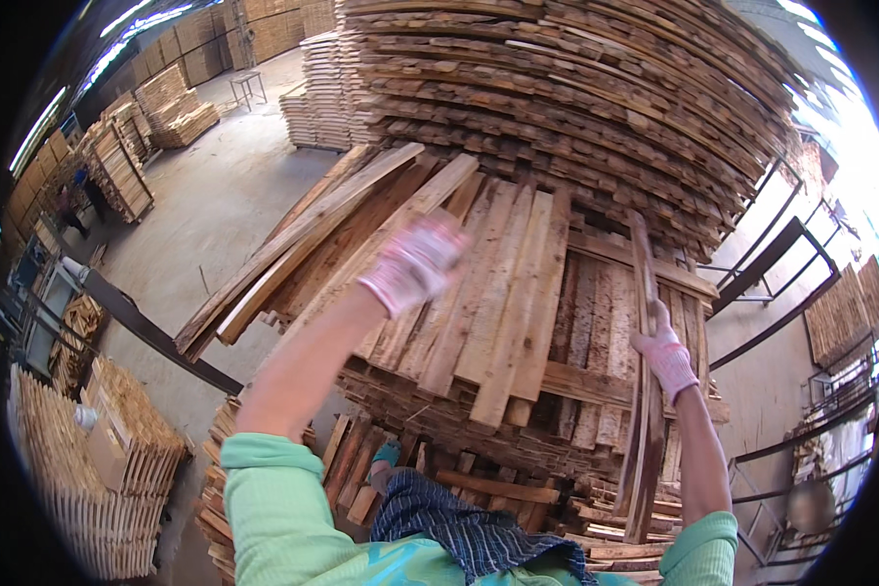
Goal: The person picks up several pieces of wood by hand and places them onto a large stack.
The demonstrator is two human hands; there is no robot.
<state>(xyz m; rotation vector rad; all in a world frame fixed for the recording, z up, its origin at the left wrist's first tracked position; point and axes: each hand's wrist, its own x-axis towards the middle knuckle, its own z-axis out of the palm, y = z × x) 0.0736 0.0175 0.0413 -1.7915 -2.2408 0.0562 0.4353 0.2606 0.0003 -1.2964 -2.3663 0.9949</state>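
Head view: the right hand [666,358] has fingers closed on a long board [648,420] over the stack's [606,303] right side, probably steadying it; crosspieces [588,383] likely space layers. Blurred, the left hand [418,262] is above loose boards [498,303], finger state unclear.

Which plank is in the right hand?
The long brown plank at the right, jutting past the pile's near edge; the right hand grips it, whereas the loose pale planks lie farther left.
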